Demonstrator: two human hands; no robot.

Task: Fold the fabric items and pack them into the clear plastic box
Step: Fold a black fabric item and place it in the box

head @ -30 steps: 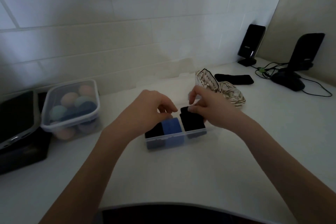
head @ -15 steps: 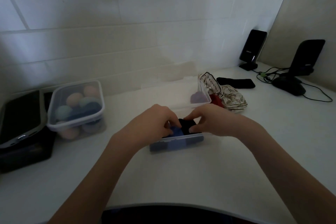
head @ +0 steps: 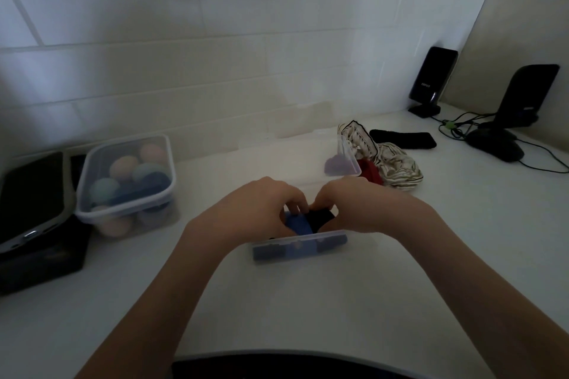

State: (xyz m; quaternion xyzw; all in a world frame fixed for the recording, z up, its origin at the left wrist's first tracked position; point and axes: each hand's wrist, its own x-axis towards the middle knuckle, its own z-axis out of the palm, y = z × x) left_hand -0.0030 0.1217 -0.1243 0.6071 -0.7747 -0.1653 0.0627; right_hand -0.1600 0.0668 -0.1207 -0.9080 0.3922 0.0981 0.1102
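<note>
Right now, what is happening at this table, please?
A person is packing folded cloths into a small clear box on the white table. The left hand presses on a blue cloth, and the right hand tucks in a black cloth beside it. More cloth, striped and red, lies unpacked behind the box.

Both hands (head: 308, 209) sit in the box (head: 300, 248), lidded tub (head: 126, 181) left, fabric pile (head: 394, 163) behind-right.

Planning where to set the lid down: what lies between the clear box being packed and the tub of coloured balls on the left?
In the head view, only bare white counter separates the clear box from the ball tub.
</note>
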